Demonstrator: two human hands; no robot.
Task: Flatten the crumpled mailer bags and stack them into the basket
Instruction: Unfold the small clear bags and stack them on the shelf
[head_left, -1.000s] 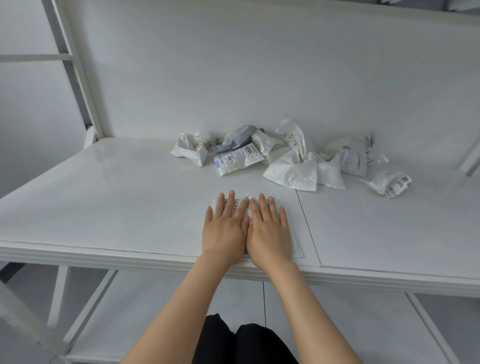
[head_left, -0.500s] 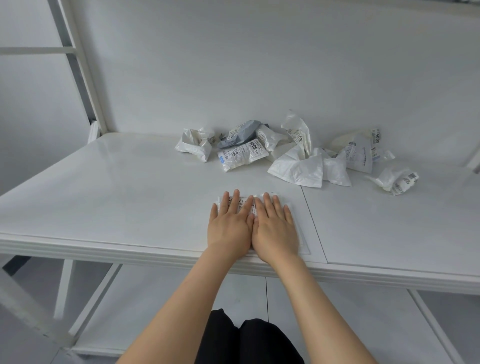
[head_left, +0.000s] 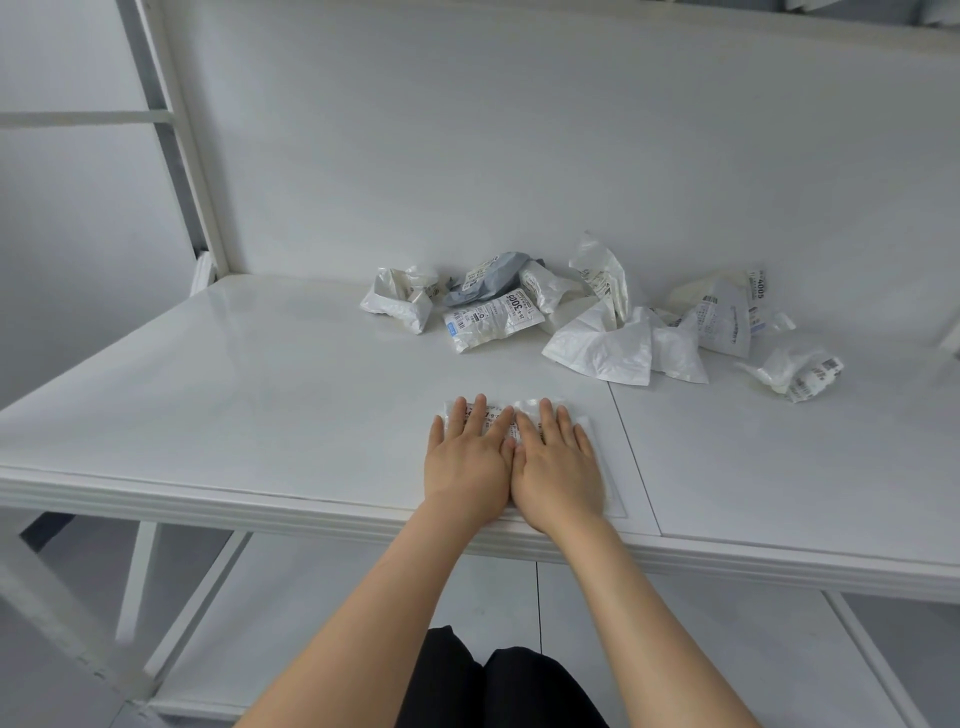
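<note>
left hand (head_left: 467, 467), right hand (head_left: 558, 475) (flat), pressing mailer (head_left: 540, 405)

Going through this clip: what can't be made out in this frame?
Basket: nowhere in the head view, so it lies outside the frame.
Mailer bag being flattened: mostly covered by the left hand and right hand, which hide most of its label.
Crumpled pile: the bags overlap, so the count is unclear, and the fine print is too small to read.

Packing workstation: white racking (head_left: 174, 156), bench (head_left: 249, 395) (labelled mailer bags (head_left: 493, 318) heaped).
</note>
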